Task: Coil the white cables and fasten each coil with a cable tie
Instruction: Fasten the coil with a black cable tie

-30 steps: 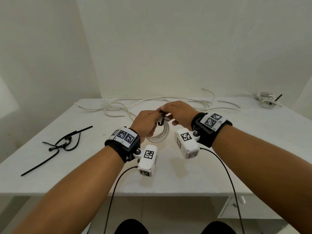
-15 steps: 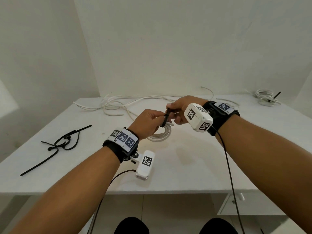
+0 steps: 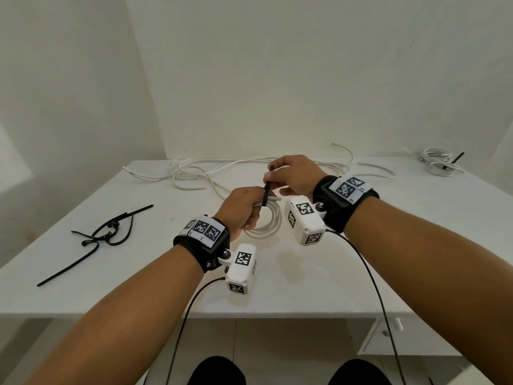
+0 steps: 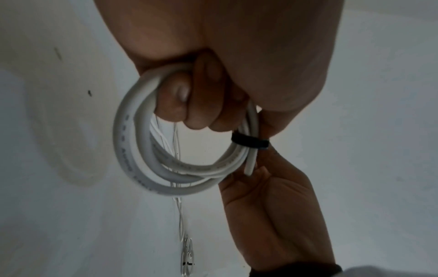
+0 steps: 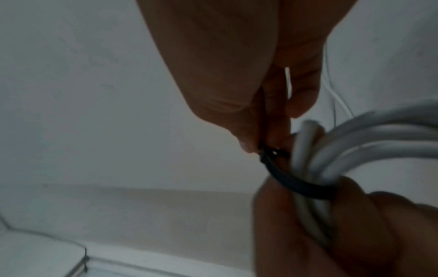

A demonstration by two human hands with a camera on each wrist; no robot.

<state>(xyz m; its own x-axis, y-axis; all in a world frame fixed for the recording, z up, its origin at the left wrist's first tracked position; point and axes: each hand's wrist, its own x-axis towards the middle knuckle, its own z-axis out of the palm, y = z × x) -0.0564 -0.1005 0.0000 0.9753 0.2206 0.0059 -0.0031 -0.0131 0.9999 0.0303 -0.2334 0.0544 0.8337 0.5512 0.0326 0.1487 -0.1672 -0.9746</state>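
My left hand (image 3: 244, 207) grips a white cable coil (image 3: 266, 226) above the middle of the white table (image 3: 305, 290). A black cable tie (image 3: 266, 194) is looped round the coil's bundled strands. The left wrist view shows the coil (image 4: 147, 168) held by curled fingers, with the tie band (image 4: 250, 142) snug round it. My right hand (image 3: 291, 176) pinches the tie's free strap and holds it up and away from the coil. In the right wrist view the tie loop (image 5: 298, 185) wraps the coil (image 5: 355, 146) just below my pinching fingertips.
Loose white cables (image 3: 222, 170) sprawl across the back of the table. A tied coil (image 3: 438, 162) lies at the far right corner. Several spare black cable ties (image 3: 105, 234) lie at the left. Walls stand close behind and to the left.
The right hand has drawn the tie's strap upward and back, and its wrist has turned over. The tie loop has closed tighter round the coil. The left hand keeps its grip.
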